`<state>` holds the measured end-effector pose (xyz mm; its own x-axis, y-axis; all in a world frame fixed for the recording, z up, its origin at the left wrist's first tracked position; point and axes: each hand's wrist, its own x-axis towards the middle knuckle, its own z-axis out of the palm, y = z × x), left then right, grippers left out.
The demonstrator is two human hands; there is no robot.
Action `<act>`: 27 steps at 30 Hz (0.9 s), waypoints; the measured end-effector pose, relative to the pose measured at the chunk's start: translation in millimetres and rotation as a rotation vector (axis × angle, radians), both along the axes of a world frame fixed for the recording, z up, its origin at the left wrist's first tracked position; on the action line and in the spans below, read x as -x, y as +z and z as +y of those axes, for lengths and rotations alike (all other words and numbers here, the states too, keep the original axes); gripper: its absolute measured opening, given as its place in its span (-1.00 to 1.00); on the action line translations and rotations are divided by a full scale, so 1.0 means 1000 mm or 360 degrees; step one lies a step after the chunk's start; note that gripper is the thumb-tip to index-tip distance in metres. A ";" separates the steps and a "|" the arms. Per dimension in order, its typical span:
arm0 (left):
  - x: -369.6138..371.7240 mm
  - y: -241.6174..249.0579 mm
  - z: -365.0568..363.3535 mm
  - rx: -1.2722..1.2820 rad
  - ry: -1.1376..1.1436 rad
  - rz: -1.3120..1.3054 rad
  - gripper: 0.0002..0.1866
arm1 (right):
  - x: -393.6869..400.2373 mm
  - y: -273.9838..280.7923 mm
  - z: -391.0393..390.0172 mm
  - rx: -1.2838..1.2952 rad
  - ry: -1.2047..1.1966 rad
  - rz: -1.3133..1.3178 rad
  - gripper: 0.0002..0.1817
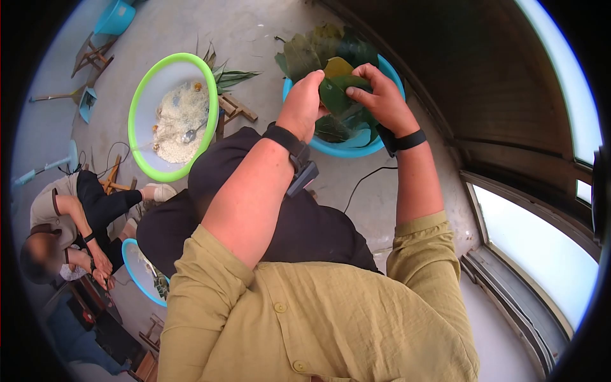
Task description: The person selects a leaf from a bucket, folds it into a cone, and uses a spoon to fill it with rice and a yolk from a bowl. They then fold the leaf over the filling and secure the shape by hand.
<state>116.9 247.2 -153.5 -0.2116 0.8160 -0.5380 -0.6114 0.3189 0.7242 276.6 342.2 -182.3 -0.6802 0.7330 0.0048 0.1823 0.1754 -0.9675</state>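
My left hand is closed on the left edge of a broad green leaf, its fingers mostly hidden behind. On the other side, my right hand grips the same leaf, thumb pressed on top, and the leaf curves between both hands. Just beneath is a blue basin with more large leaves, some green and some yellowish, spilling over its far rim. Both my wrists wear dark bands.
A green-rimmed basin of white rice with a metal spoon stands left, beside a wooden stool and long narrow leaves. A co-worker sits lower left near a smaller blue basin. A cable crosses the floor.
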 end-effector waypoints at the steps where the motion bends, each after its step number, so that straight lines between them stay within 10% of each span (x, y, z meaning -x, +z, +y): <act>1: -0.001 0.001 0.000 -0.0010 0.0003 -0.0004 -0.58 | 0.000 -0.001 0.001 -0.0016 -0.0005 0.0002 -0.73; 14: -0.001 -0.013 -0.001 -0.0196 -0.0302 0.0793 -0.67 | 0.007 -0.002 0.001 -0.0203 -0.0104 -0.0042 -0.57; 27: -0.002 -0.019 0.001 -0.0378 -0.0037 0.0635 -0.71 | -0.001 -0.002 0.002 -0.0214 -0.0243 -0.0278 -0.25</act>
